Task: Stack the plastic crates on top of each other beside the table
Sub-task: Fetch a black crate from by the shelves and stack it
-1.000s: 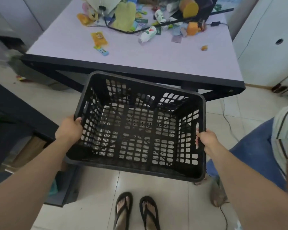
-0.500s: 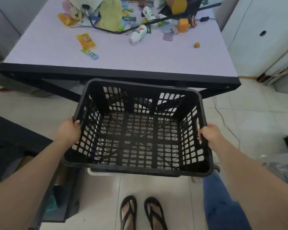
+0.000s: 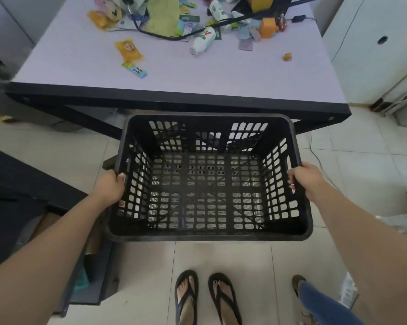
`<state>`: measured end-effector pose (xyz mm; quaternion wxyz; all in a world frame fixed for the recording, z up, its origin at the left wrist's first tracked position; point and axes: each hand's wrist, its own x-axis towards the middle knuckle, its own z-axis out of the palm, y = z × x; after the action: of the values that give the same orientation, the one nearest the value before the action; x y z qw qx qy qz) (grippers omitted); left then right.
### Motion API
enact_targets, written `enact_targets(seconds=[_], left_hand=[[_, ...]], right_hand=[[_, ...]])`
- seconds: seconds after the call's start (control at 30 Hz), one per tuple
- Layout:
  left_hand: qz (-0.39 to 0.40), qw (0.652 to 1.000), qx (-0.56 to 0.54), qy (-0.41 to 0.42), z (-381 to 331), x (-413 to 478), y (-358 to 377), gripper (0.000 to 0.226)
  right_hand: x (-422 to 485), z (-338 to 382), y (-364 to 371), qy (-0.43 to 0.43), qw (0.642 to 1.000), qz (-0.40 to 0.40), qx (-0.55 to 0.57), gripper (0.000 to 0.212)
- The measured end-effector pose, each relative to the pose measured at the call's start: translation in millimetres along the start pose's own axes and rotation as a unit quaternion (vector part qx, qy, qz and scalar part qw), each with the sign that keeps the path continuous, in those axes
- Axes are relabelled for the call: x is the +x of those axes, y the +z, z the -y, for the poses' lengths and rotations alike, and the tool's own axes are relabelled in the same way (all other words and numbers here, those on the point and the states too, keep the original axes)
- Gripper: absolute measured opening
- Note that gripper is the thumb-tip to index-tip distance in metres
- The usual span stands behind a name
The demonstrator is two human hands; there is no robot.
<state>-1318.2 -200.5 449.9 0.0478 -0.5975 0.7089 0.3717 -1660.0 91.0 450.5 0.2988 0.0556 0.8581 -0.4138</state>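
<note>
The left hand (image 3: 109, 187) is closed over the left rim of a black plastic crate (image 3: 209, 179), with the fingers wrapped inward over the edge. The right hand (image 3: 307, 180) is clamped on the opposite rim, beside the handle slot in the right wall; a ring is seen on one finger. The crate is held level between both outstretched arms, open side up, above the tiled floor (image 3: 221, 256) and just in front of the near edge of the desk (image 3: 174, 99). Its walls and bottom are perforated in a grid (pale tile is seen through the openings), and nothing is carried inside it.

Directly below the crate, two feet in dark flip-flops (image 3: 207, 297) are planted on the floor. To their right, a leg in blue jeans (image 3: 324, 303) is seen at the lower edge.

The desk has a pale lilac top with a black frame. Its far part is covered with scattered items: a white bottle (image 3: 203, 39) lying on its side, an orange packet (image 3: 128, 49), a small blue packet (image 3: 135, 70), an orange block (image 3: 267, 28) and a black cable (image 3: 165, 35). The near part of the top is bare. A white cabinet (image 3: 376, 48) stands to the right of the desk.
</note>
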Motion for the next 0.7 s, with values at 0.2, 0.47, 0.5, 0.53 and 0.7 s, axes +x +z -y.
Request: enact_targets(seconds=[0.2,0.47,0.5,0.53,0.7], left_hand=[[0.005,1.000,-0.008,-0.004,4,2,3,0.035],[-0.055,0.995,0.072,0.031,-14,4,-6,0.037],[-0.058,0.995,0.081,0.029,-13,8,-8,0.039],[-0.061,0.994,0.084,0.031,-11,13,-9,0.039],[-0.055,0.996,0.063,0.030,-17,11,-8,0.029]], right_hand=[[-5,-8,0,0.003,1.000,-0.002,-0.007,0.020],[-13,-29,0,-0.012,0.998,-0.049,0.026,0.021],[-13,-32,2,-0.008,0.998,-0.047,0.034,0.021],[-14,-34,3,-0.006,0.998,-0.045,0.043,0.021],[-11,-24,-3,-0.011,0.997,-0.042,0.057,0.018]])
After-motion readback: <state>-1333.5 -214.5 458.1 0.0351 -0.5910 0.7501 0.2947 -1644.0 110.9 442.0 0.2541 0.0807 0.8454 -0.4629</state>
